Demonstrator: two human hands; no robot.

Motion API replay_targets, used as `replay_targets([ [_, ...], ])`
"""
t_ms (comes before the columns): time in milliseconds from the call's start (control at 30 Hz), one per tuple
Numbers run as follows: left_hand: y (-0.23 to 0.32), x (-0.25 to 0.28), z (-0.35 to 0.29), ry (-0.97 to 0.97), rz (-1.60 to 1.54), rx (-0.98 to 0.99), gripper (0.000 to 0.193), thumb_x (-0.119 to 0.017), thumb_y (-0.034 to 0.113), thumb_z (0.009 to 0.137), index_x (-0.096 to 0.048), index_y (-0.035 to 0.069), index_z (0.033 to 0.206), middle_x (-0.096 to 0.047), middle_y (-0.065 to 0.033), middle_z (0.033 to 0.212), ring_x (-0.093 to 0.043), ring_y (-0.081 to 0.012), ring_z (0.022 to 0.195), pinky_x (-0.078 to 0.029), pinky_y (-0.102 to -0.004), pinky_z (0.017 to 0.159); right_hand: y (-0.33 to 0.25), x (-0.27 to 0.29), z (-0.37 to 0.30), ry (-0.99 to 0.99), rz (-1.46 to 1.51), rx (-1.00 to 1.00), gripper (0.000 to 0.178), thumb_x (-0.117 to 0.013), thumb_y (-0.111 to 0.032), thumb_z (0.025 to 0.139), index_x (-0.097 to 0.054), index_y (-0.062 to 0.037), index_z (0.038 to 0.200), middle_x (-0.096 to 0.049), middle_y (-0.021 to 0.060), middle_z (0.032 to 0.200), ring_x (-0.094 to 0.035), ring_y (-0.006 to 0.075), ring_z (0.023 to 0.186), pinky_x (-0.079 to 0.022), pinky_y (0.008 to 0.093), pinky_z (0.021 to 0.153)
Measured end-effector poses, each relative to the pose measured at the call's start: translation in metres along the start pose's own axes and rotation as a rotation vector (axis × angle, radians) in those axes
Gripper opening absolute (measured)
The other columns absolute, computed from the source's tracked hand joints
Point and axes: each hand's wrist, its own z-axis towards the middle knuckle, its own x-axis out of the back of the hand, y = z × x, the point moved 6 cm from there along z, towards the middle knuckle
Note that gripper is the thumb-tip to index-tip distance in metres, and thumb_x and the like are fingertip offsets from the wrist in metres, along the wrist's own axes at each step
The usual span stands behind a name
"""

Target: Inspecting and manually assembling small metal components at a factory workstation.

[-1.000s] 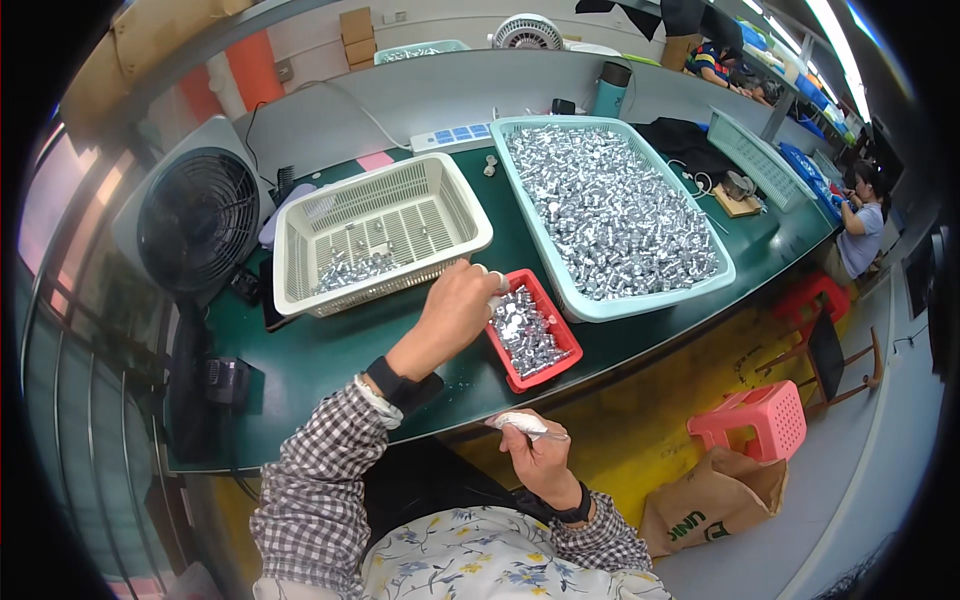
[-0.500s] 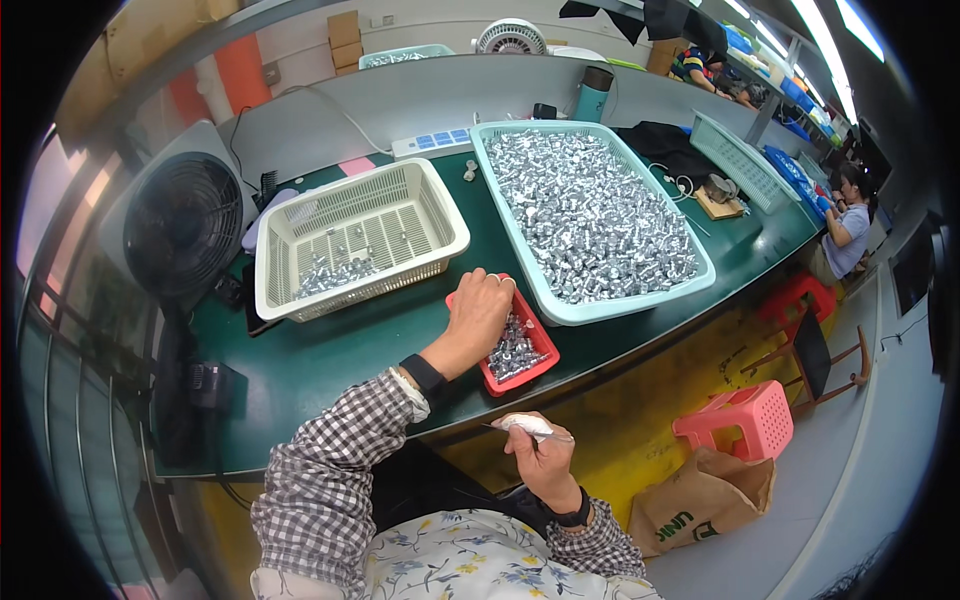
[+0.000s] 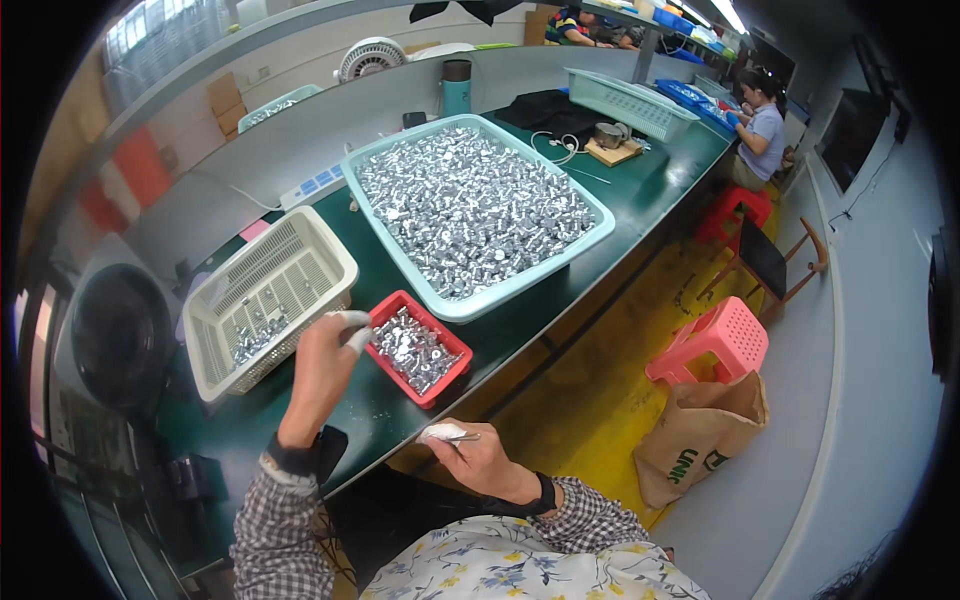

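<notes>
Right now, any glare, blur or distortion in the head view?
Head view: fisheye bends the grey partition and darkens the corners; ceiling light burns white at upper right; metal parts glint in the pale-blue tray; dark fan at far left looks soft, grille hard to make out.

The left hand (image 3: 322, 365) is beside a red bin (image 3: 450, 379) of metal parts (image 3: 410, 348)

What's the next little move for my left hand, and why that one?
Probably reach your left hand over the red tray and pinch one of its metal pieces. Your fingertips are parted near the tray's left rim, with no piece visible between them, and your right hand is already gripping a thin metal tool.
</notes>
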Motion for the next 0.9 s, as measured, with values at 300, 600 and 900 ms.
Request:
replay_targets([
  [300,-0.093,0.064,-0.122,0.064,-0.528,0.463,0.021,-0.056,0.005,0.088,-0.06,-0.001,0.108,-0.064,-0.0065,0.09,-0.059,-0.0116,0.075,-0.049,-0.0239,0.065,-0.003,-0.061,0.009,-0.15,0.061,0.025,0.006,-0.063,-0.003,0.082,-0.062,0.002,0.085,-0.063,0.0128,0.078,-0.061,0.0276,0.061,-0.047,0.0315,0.052],
  [600,-0.211,0.082,-0.2,0.21,-1.037,0.591,0.027,-0.055,0.004,0.089,-0.056,-0.001,0.116,-0.061,-0.0106,0.094,-0.058,-0.013,0.073,-0.05,-0.0244,0.063,-0.031,-0.198,0.018,-0.178,0.062,0.049,0.006,-0.06,-0.001,0.084,-0.063,0.0023,0.089,-0.064,0.0128,0.082,-0.06,0.0214,0.059,-0.047,0.0275,0.052],
  [900,-0.283,0.13,-0.25,0.229,-1.19,0.51,0.025,-0.056,0.002,0.088,-0.056,-0.002,0.113,-0.062,-0.01,0.095,-0.059,-0.0122,0.075,-0.05,-0.0245,0.066,-0.044,-0.33,-0.011,-0.253,0.123,-0.081,0.009,-0.054,-0.001,0.089,-0.06,0.0043,0.093,-0.064,0.0129,0.09,-0.059,0.0138,0.059,-0.047,0.0243,0.052],
])
